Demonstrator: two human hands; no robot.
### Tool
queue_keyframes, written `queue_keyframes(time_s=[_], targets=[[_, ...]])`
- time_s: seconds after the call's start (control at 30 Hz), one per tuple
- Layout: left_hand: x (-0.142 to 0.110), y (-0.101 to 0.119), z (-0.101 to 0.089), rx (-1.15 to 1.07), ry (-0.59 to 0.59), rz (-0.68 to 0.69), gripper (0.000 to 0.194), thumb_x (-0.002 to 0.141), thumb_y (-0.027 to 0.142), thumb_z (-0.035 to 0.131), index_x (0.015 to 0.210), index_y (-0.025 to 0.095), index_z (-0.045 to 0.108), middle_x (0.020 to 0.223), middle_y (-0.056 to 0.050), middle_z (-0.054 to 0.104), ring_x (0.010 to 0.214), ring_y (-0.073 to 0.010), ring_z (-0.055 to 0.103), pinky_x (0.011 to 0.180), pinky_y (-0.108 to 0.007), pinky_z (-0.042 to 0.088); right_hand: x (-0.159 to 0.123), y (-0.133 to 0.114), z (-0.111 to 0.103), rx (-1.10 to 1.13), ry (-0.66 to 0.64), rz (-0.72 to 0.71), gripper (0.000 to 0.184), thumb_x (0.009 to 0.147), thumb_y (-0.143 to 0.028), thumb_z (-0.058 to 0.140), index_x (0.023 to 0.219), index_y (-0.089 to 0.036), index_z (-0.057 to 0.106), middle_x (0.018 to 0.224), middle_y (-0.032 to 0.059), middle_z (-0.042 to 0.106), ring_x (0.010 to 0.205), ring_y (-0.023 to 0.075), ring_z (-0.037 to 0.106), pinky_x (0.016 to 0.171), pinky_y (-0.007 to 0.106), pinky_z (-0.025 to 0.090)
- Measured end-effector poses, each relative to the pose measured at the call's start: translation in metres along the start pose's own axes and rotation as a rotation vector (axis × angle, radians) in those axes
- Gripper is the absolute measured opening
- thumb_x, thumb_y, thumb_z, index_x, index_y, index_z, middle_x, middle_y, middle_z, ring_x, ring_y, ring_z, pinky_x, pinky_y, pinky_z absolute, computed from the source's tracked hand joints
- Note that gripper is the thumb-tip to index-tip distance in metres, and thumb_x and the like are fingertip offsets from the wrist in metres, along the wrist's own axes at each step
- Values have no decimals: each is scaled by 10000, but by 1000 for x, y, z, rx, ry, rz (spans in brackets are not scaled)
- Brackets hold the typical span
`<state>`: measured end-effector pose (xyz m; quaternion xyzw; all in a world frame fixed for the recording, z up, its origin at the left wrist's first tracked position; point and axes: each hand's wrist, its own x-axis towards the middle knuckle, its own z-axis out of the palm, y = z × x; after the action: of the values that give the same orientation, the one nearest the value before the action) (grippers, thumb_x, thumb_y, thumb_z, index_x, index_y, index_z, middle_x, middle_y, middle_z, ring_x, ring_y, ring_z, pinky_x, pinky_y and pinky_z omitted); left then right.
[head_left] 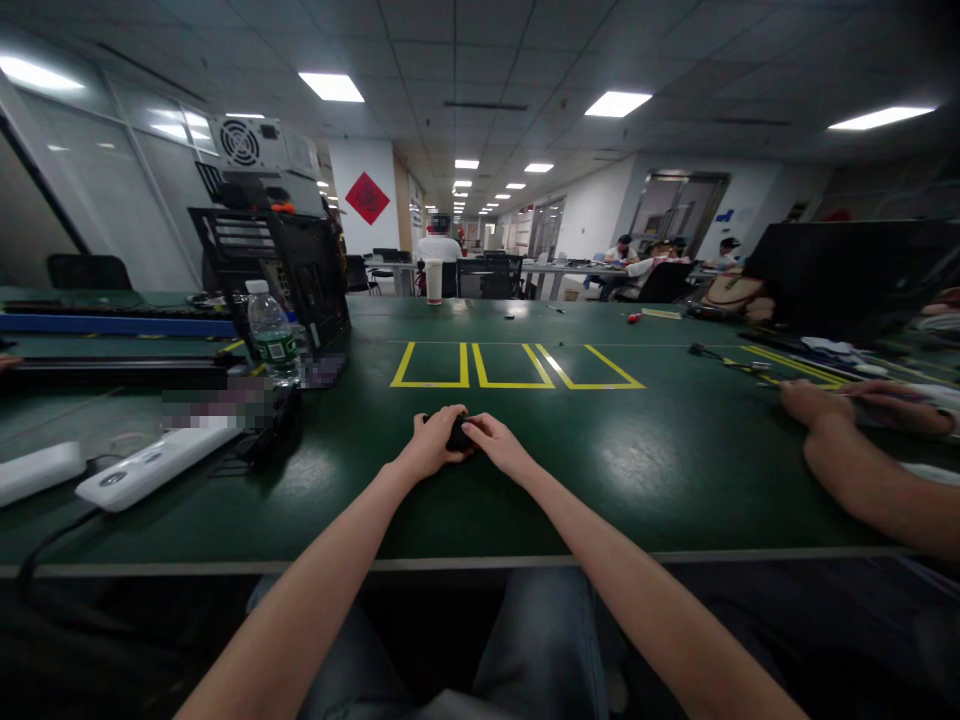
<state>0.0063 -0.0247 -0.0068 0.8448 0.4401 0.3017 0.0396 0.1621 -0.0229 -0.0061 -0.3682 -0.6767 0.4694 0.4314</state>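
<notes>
A small black object [458, 434] lies between my hands, just above or on the green tabletop; much of it is covered, so its exact kind does not show. My left hand [433, 440] is wrapped over its left side, fingers curled round it. From the right, my right hand [495, 442] pinches at its edge with thumb and fingertips. Both forearms reach in from the table's near edge. Just beyond my hands, yellow tape outlines [512, 386] mark the surface.
On the left stand a water bottle [271, 335], an open black computer case [304, 270] and a white power strip [161, 465]. A white cup [434, 282] is at the far edge. To the right, another person's arms [862, 460] rest near cables and a dark monitor [847, 280].
</notes>
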Motion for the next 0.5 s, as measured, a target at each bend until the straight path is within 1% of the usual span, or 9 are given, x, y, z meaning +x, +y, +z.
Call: queue_keyframes(time_s=[0.1,0.2,0.33,0.43,0.5], targets=[[0,0,0,-16,1,-15,554,628,286,610,1100,239,324,1080,-35,480,1014,-230,444,891,-453,200,-6,-9,-2,19,-66,-8,240,703,-357,538,867,-191,486,858,13,542,804,147,533,709,311,442],[-1,0,0,-26,-13,-33,550,623,266,613,1094,246,330,1078,-30,482,1021,-230,439,896,-461,188,-9,-14,-3,76,-115,-11,296,649,-313,609,889,-205,472,884,5,539,829,142,537,735,307,441],[-1,2,-2,-25,-11,-32,552,625,297,617,1095,243,331,1082,-34,481,1020,-233,440,895,-454,194,-7,-10,-1,96,-51,1,244,688,-370,554,849,-202,479,822,-1,548,804,142,536,715,300,437],[-1,4,-4,-17,-12,-40,548,630,299,616,1095,242,333,1081,-38,486,1017,-234,444,893,-449,202,-3,-5,1,78,-12,21,271,683,-388,553,857,-194,479,843,10,544,816,148,525,721,311,428],[-1,4,-4,-17,-16,-36,550,634,292,613,1102,241,329,1082,-39,487,1021,-233,442,896,-445,200,-2,-4,1,72,-11,40,287,680,-383,559,870,-182,483,861,25,544,831,156,521,726,322,425]])
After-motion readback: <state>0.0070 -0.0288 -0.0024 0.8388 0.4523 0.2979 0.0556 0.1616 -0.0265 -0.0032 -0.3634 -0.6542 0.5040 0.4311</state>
